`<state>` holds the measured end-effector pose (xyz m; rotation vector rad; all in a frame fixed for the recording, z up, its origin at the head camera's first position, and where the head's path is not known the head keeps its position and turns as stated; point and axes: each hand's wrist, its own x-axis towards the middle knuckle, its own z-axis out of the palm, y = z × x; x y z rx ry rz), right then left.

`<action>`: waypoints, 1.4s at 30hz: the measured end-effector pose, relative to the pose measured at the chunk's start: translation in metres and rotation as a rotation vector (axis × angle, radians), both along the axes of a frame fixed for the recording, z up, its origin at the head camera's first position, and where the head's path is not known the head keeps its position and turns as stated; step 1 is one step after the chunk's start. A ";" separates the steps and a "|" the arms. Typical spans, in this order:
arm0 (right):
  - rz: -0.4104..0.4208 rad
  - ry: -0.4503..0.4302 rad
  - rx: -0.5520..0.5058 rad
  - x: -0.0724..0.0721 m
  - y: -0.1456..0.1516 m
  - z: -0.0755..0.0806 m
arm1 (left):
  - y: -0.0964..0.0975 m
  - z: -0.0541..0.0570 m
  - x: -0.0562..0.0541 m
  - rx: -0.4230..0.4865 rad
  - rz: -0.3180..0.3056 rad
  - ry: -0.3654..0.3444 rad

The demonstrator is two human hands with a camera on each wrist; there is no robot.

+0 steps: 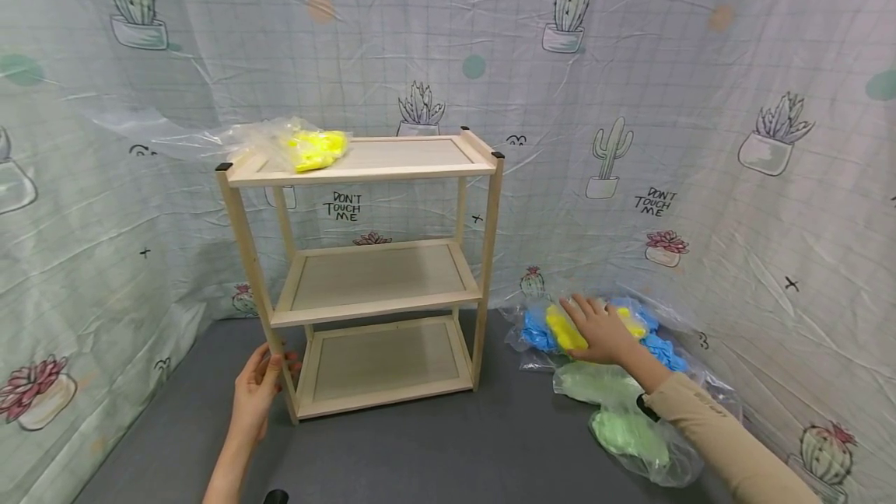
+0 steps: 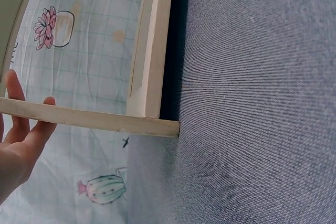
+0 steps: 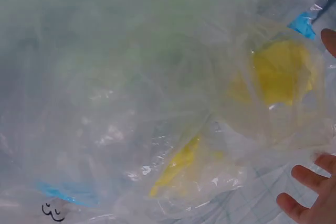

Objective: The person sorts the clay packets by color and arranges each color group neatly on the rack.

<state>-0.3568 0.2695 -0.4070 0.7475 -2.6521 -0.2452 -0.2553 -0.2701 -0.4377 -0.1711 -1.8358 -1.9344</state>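
Observation:
A three-tier wooden shelf (image 1: 392,297) stands upright on the dark grey surface. My left hand (image 1: 256,389) holds its front left post low down, and in the left wrist view the fingers of that left hand (image 2: 23,145) pass behind the post (image 2: 94,118). To the right of the shelf, my right hand (image 1: 603,331) lies spread over a clear bag of yellow material (image 1: 563,329); its fingers look fairly straight. The right wrist view shows the crinkled clear plastic with yellow contents (image 3: 283,72) beside the fingers; whether they press on it I cannot tell.
Another clear bag with a yellow bundle (image 1: 318,149) lies on the shelf's top left. Bags with blue contents (image 1: 539,330) surround the yellow one, and bags with pale green contents (image 1: 630,435) lie nearer. A cactus-print sheet (image 1: 476,14) hangs behind and at both sides.

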 end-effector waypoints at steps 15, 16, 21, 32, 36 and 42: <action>-0.042 -0.076 0.137 -0.003 0.005 -0.020 | 0.000 0.000 -0.001 -0.007 0.010 -0.026; -0.042 -0.074 0.140 -0.003 0.005 -0.021 | 0.000 0.001 -0.001 -0.008 0.009 -0.026; -0.025 -0.031 0.167 -0.005 0.006 -0.025 | 0.001 0.001 -0.001 -0.017 0.011 -0.032; 0.025 0.009 0.171 -0.006 0.007 -0.028 | -0.001 0.001 -0.001 -0.009 0.006 -0.008; 0.031 0.006 0.170 -0.005 0.007 -0.028 | -0.001 0.001 -0.001 -0.014 0.008 -0.016; 0.035 0.048 0.190 -0.005 0.007 -0.027 | -0.001 0.000 -0.001 -0.018 -0.006 -0.014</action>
